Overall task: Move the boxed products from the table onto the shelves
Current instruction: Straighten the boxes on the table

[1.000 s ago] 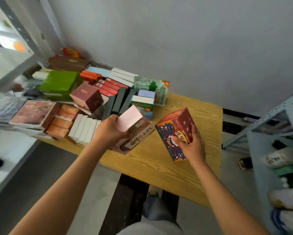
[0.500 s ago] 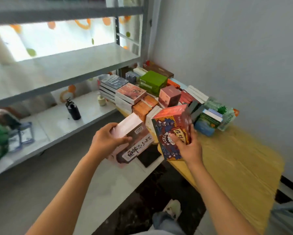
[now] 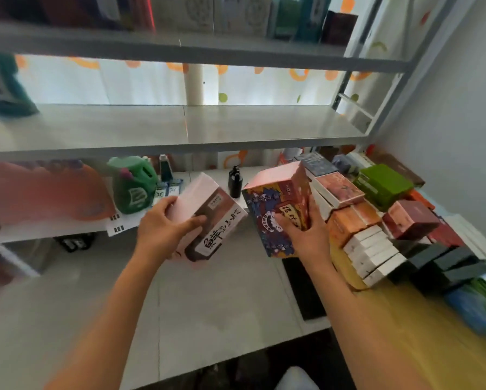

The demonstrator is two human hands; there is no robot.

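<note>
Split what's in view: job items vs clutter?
Job:
left hand gripping pink box
right hand gripping patterned box
boxes on table
shelf

Clutter:
green jug
black bottle

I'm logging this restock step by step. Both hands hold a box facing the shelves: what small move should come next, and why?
Probably lift both boxes to the middle shelf. The left hand grips the pink box, the right hand the patterned box, both below that shelf's bare surface.
</note>
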